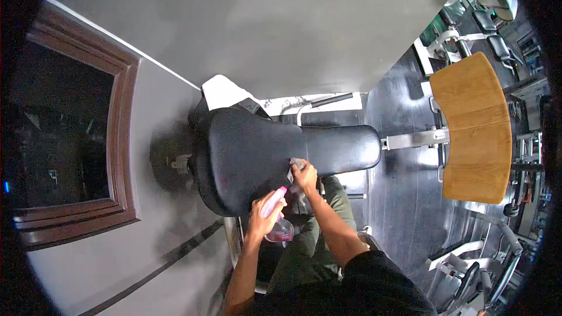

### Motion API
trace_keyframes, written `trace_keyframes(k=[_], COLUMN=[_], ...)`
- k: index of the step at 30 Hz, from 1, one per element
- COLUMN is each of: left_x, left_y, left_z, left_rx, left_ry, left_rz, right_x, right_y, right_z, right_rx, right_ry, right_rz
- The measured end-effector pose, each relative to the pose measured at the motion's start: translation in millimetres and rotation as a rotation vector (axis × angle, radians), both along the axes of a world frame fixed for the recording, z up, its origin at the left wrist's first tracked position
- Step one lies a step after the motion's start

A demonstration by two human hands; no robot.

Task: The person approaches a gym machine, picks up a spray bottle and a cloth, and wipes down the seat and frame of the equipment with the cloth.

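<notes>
Black padding (pixel 252 146) spans the middle of the scene; at its near edge the left hand (pixel 261 217) is wrapped around a pink spray bottle (pixel 274 201), and the right hand (pixel 305 178), slightly farther right, grips a crumpled pale cloth (pixel 294 165), contact with the padding unconfirmed. Good practice would be to mist lightly, press the cloth flat and wipe in overlapping strokes.

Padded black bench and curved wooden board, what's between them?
In the head view, a pale metal bar runs from the bench to the board, with dark floor around it.
</notes>
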State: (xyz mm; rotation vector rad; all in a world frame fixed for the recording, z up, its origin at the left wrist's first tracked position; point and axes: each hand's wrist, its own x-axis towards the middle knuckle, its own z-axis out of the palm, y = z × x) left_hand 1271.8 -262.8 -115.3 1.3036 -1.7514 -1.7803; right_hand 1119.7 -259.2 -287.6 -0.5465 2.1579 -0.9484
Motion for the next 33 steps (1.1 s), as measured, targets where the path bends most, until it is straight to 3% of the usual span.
trace_keyframes(k=[2, 7, 9, 11, 15, 18, 20, 23, 25, 27, 28, 31, 33], left_x=[6, 31, 39, 48, 52, 60, 63, 72, 71, 66, 61, 58, 58], left_y=[10, 27, 29, 29, 25, 22, 22, 29, 27, 23, 20, 21, 21], left_z=[-2, -16, -21, -28, -21, -26, -39, -62, -59, -48, -35, -33, -34], left_rx=[-0.039, -0.045, -0.159, -0.142, -0.099, -0.109, -0.105, -0.293, -0.282, -0.328, -0.253, -0.197, -0.215], left_ry=[0.010, -0.021, -0.031, -0.046, -0.041, -0.121, -0.175, -0.221, -0.247, -0.219, -0.227, -0.226, -0.215], left_rz=[0.025, 0.059, 0.032, 0.036, 0.054, -0.011, -0.037, -0.017, -0.045, -0.052, -0.064, -0.057, -0.042], right_x=[1, 16, 25, 28, 17, 25, 31, 37, 36, 32, 29, 26, 33], right_y=[1, 22, 37, 45, 39, 34, 38, 50, 54, 53, 52, 45, 48], right_z=[-12, 30, 43, 37, 11, 4, 23, 35, 39, 23, 16, -4, -1], right_rx=[-0.006, -0.353, -0.384, -0.353, 0.058, 0.050, -0.200, -0.414, -0.345, -0.324, -0.225, 0.006, -0.059], right_ry=[0.031, 0.014, -0.047, -0.055, -0.124, -0.020, 0.032, 0.032, -0.042, 0.064, -0.059, -0.057, -0.024], right_rz=[-0.008, 0.174, 0.213, 0.158, -0.018, -0.040, -0.002, 0.163, 0.165, 0.134, 0.052, -0.060, -0.068])
